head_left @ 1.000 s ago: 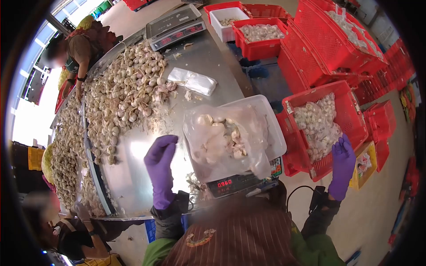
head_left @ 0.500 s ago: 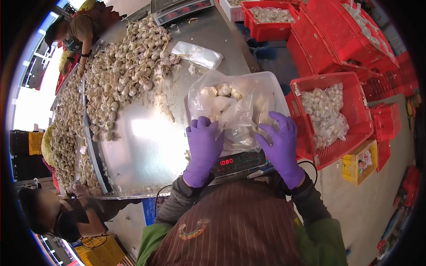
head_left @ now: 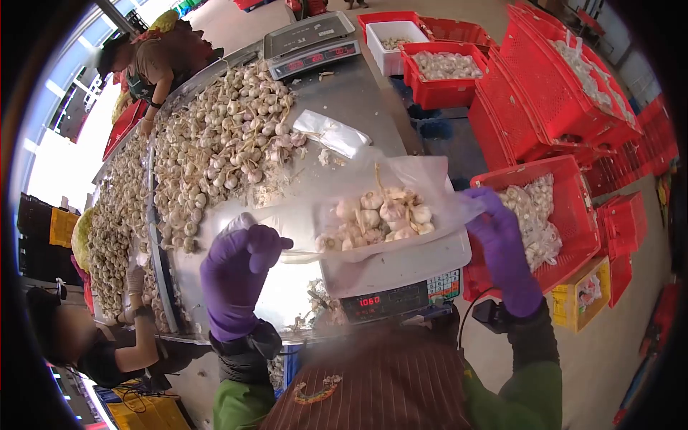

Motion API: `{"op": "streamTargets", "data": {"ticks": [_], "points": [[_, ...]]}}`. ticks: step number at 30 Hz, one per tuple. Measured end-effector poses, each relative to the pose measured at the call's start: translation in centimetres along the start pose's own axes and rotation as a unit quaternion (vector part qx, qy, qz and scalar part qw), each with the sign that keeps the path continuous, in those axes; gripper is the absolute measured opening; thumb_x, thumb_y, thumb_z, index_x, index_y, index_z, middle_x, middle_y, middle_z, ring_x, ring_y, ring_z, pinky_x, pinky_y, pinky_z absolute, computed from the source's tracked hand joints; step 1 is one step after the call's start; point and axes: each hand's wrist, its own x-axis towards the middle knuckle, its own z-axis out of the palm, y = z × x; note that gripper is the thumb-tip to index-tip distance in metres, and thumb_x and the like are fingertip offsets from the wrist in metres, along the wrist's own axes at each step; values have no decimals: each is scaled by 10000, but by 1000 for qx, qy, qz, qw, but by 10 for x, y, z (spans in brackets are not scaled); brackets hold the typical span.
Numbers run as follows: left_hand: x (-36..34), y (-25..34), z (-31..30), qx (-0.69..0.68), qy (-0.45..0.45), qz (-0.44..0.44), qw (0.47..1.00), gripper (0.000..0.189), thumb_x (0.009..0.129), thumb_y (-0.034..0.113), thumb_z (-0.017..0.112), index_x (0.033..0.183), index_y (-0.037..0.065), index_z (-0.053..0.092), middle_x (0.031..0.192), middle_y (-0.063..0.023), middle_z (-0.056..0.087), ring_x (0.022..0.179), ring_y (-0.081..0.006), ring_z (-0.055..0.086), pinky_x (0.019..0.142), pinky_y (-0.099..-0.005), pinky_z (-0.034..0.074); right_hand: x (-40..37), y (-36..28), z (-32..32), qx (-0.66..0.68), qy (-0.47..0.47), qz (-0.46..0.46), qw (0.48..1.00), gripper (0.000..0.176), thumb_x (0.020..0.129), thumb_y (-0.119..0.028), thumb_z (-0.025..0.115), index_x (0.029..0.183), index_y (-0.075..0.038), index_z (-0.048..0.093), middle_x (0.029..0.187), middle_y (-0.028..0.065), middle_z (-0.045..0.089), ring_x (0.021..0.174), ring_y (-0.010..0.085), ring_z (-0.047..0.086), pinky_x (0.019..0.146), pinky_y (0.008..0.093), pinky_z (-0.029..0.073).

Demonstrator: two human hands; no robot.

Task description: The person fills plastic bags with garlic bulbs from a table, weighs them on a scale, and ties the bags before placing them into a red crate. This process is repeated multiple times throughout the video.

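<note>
A clear plastic bag (head_left: 448, 204) stretches sideways between my purple-gloved hands, its mouth spread wide. Several garlic bulbs (head_left: 393, 210) lie inside, one long stem poking up. My left hand (head_left: 240, 276) is closed on the bag's left edge, off to the side of the scale. On the other side, my right hand (head_left: 507, 251) pinches the right edge near the red crate. Beneath the bag is the pale tray of a digital scale (head_left: 401, 274), its red display reading 1.060.
Loose garlic (head_left: 222, 132) is heaped on the metal table (head_left: 344, 100). A stack of plastic bags (head_left: 331, 133) and a second scale (head_left: 309, 44) lie farther back. Red crates (head_left: 573, 229) with bagged garlic stand right. Two other people work at the left, one person's arm (head_left: 143, 337) nearby.
My hands have moved apart, pulling the bag's mouth wide and drawing its edges outward. The garlic now shows spread along the bag. The scale reading went from 1.080 to 1.060. The view shifted.
</note>
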Motion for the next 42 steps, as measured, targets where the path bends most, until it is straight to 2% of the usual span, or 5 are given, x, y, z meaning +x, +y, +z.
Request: {"op": "streamTargets", "data": {"ticks": [8,25,34,40,42], "points": [[13,17,13,342,188,30,920,177,798,153,586,689,13,576,578,-35,544,538,-97,484,581,-230,375,10,-10,19,435,13,23,900,135,782,-62,399,801,9,511,967,103,517,922,147,475,823,262,374],[-15,28,26,309,-53,-106,944,165,876,161,505,878,13,577,755,-3,582,740,-80,536,732,-227,421,36,40,-58,-558,-75,-139,814,297,637,-268,681,764,-35,548,738,154,573,693,314,567,584,368,441],[7,-5,49,679,165,242,673,191,709,174,662,694,58,510,765,-65,531,700,-241,538,577,-344,425,32,-41,40,201,-200,34,958,170,880,-88,421,985,2,519,1043,117,544,916,149,511,809,257,405],[15,-35,58,490,-31,270,828,263,747,213,641,982,101,603,986,-109,550,916,-261,540,810,-355,430,28,7,85,102,-359,-21,928,393,847,-284,557,1127,-27,452,931,65,546,877,102,516,742,227,417],[25,-44,31,141,-103,-76,982,327,830,237,583,1131,114,545,1157,-85,501,1000,-227,507,874,-332,412,29,8,84,226,-248,248,909,755,726,-393,678,1307,-76,316,1122,130,523,1017,147,501,855,229,371]]}}
